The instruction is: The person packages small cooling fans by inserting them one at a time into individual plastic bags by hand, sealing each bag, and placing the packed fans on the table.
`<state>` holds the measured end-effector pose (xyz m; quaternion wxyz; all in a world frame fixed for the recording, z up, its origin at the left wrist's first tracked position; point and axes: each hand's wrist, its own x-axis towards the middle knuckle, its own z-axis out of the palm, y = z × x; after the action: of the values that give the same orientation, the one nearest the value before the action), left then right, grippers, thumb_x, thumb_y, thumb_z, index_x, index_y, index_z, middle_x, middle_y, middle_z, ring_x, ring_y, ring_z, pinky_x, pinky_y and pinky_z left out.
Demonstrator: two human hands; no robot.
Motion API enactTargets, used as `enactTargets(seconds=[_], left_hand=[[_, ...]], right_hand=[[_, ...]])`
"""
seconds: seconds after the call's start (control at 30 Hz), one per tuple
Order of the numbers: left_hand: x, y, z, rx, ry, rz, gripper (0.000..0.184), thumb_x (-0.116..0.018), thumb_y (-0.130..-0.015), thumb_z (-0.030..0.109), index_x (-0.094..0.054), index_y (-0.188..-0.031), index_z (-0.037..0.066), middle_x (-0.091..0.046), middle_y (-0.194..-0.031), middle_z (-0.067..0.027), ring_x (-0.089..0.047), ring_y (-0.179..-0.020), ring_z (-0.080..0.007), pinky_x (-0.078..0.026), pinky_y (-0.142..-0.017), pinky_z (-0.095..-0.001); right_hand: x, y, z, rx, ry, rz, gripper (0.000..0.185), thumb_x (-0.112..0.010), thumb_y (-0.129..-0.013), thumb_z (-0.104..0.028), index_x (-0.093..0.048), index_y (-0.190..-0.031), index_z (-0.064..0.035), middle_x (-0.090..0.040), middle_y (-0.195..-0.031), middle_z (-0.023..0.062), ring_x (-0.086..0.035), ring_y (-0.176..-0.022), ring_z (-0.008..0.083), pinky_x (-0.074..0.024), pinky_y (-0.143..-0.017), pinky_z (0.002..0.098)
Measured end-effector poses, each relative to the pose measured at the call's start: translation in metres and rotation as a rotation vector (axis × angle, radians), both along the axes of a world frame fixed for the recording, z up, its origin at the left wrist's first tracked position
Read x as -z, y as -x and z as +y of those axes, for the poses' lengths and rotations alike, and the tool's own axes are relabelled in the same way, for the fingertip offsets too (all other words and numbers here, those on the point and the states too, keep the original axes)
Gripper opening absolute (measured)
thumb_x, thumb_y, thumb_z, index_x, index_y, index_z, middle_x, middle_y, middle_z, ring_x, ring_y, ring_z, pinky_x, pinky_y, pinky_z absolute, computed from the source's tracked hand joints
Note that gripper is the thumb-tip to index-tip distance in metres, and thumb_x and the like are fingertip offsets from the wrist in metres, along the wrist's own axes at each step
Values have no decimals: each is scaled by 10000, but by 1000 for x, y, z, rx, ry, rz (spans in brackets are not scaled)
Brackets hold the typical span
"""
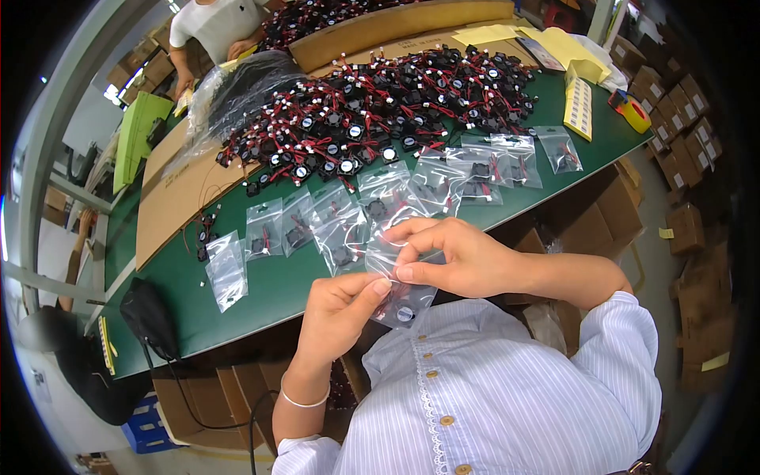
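Note:
Close to my body, at the table's near edge, a clear zip bag (423,297) is pinched between both hands. A small black cooling fan (404,314) with a white round label sits low in it. My left hand (336,313) grips the bag's left side with thumb and index finger. From above right, my right hand (459,257) pinches the bag near its upper part; whether the seal is closed I cannot tell. Several bagged fans (344,252) lie in a row beyond my hands. Behind them spreads a large heap of fans (364,111) with red and black wires. Flat zip bags (228,273) lie at left.
On the green table (277,305) are a brown cardboard sheet (170,198), a few loose fans (204,233), a black pouch (148,317), a yellow label sheet (579,107) and a tape dispenser (631,111). Open cartons (594,214) stand below. A co-worker (218,28) is across the table.

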<state>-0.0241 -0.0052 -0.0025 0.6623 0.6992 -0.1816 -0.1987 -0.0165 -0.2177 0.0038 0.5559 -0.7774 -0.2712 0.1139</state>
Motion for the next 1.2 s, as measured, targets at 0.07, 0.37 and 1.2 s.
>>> enactTargets(seconds=[0.07, 0.37, 1.2], left_hand=[[-2, -1, 0, 22, -6, -3, 264, -557, -898, 172, -660, -908, -71, -667, -787, -100, -537, -597, -80, -442, -557, -216], [4, -2, -7, -119, 176, 98, 273, -568, -891, 173, -650, -866, -86, -658, -748, -120, -552, -576, -99, -466, -535, -240], [8, 7, -10, -160, 298, 11, 173, -605, -865, 77, -620, -949, -74, -652, -846, -85, -596, -734, -93, -476, -659, -207]], right_hand=[[2, 1, 2, 25, 0, -25, 160, -617, -824, -172, -659, -852, -21, -527, -1182, 207, -502, -1130, 301, -392, -924, 384], [-22, 2, -5, 110, 87, -134, 180, -665, -786, -188, -655, -852, -20, -581, -1090, 167, -563, -1027, 287, -431, -874, 362], [-40, 11, -5, 96, 64, 84, 398, -698, -780, -136, -504, -1103, -5, -641, -733, 59, -604, -661, 113, -479, -647, 260]])
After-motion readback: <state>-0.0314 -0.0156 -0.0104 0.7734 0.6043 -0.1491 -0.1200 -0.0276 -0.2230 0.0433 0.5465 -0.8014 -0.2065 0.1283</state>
